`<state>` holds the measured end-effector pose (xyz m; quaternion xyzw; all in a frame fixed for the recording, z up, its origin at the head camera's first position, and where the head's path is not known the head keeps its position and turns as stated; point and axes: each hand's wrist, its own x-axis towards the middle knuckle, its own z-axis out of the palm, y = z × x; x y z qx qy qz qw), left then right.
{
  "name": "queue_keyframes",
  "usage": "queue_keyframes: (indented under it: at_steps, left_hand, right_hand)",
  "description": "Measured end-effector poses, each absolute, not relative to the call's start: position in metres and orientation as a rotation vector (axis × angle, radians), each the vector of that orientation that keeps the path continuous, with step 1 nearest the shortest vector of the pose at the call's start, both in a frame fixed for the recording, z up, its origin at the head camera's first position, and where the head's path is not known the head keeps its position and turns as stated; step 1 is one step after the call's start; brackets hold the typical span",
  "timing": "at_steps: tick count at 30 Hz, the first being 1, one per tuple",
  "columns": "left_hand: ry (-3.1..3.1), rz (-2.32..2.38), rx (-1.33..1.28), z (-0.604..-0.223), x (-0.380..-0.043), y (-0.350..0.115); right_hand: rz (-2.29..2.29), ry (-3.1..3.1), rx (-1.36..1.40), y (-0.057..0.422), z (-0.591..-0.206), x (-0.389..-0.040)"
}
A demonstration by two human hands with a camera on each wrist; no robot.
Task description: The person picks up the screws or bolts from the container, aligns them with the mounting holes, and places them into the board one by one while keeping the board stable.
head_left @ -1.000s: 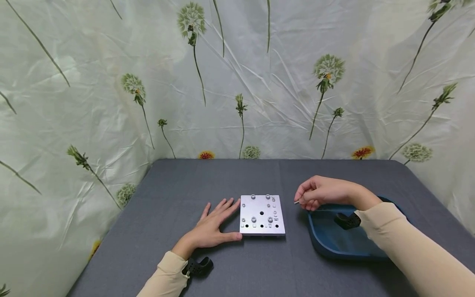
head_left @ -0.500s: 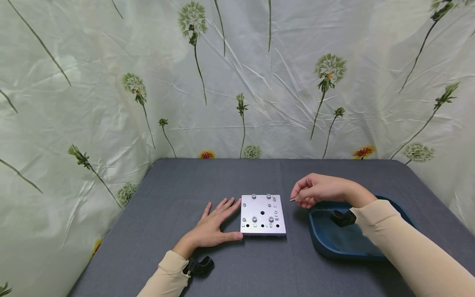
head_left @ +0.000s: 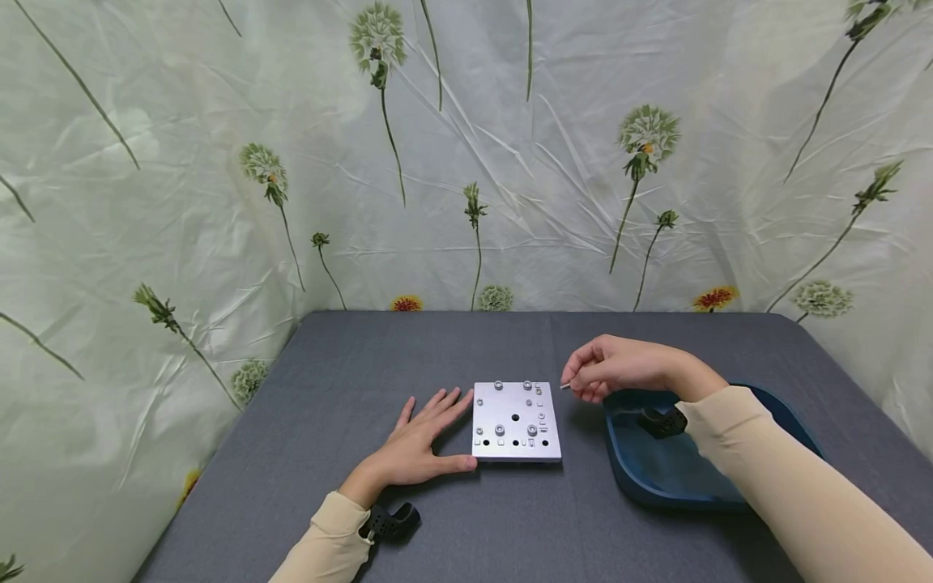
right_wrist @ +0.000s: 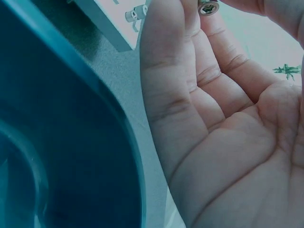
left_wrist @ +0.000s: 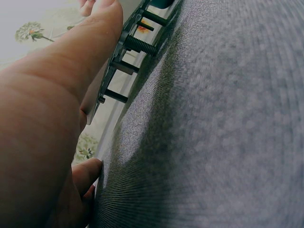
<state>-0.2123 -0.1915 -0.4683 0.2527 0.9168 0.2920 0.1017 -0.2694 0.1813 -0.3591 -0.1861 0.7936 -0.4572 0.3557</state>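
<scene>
A square silver metal plate (head_left: 515, 449) lies on the table, with several screws and holes in its top. In the left wrist view, dark threaded shanks (left_wrist: 141, 45) stick out below it. My left hand (head_left: 411, 453) is spread on the cloth, its thumb and a fingertip touching the plate's left edge. Just right of the plate, my right hand (head_left: 627, 368) is raised and pinches a small socket head screw (right_wrist: 209, 7) between thumb and fingertips. The screw's hex recess faces the right wrist camera; its shank (head_left: 565, 386) points towards the plate.
A blue tray (head_left: 619, 474) stands on the right, partly under my right forearm. Dark grey cloth (head_left: 350, 364) covers the table. Behind hangs a pale curtain (head_left: 437, 243) printed with flowers. Each wrist wears a black camera mount (head_left: 394, 525).
My right hand has moved left and slightly up, towards the plate, still pinching the screw. The left hand and the plate stay in place.
</scene>
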Motion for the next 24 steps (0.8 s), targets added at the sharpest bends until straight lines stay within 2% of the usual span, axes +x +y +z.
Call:
queue_keyframes:
  at_steps: [24]
  left_hand:
    - [2.713, 0.866, 0.759, -0.469, -0.213, -0.192]
  right_hand:
    - [-1.19, 2.03, -0.492, 0.15, -0.371, -0.281]
